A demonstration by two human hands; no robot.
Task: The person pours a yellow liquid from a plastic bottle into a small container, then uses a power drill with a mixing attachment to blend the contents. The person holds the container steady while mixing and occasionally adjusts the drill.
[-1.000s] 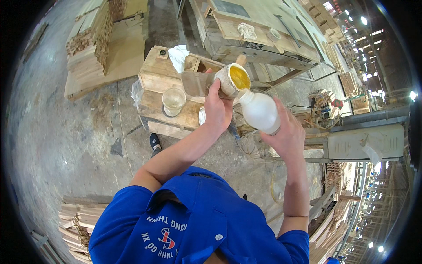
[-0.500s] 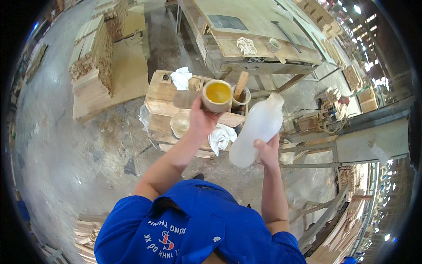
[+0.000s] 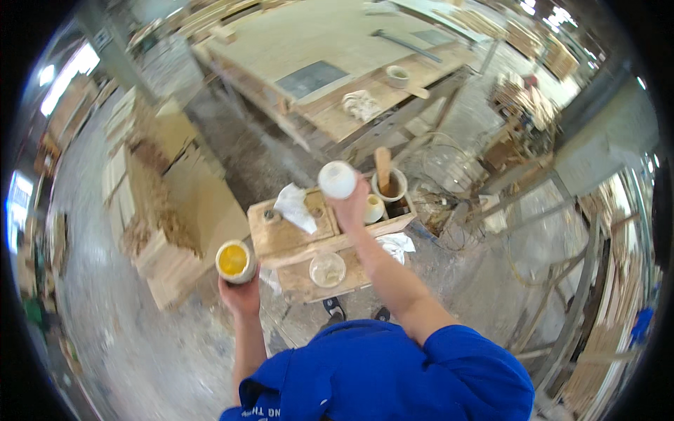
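Note:
My left hand (image 3: 240, 296) is closed round a pale cup (image 3: 247, 272) with yellow liquid (image 3: 232, 259) inside, held left of the wooden box (image 3: 295, 247). Above the box's far side, my right hand (image 3: 352, 205) grips a white plastic bottle (image 3: 337, 179), seen end-on. Close to that hand, a small pale-yellow container (image 3: 374, 209) stands in the box. Beside it, a wooden stick (image 3: 382, 167) leans in a round pot (image 3: 397, 195) with brown contents. A white cloth (image 3: 295, 207) lies on the box, and a clear bowl (image 3: 328, 270) sits on its near ledge.
Beyond the box stands a large worktable (image 3: 281, 42) carrying a dark sheet (image 3: 312, 78), a crumpled cloth (image 3: 361, 105), a cup (image 3: 397, 76) and a metal bar (image 3: 407, 46). Stacked wood strips (image 3: 151, 245) stand at left. Another white cloth (image 3: 397, 245) hangs right of the bowl.
My left hand has carried the cup left and nearer to me. My right hand has taken the bottle left and farther away, over the box. The view has turned.

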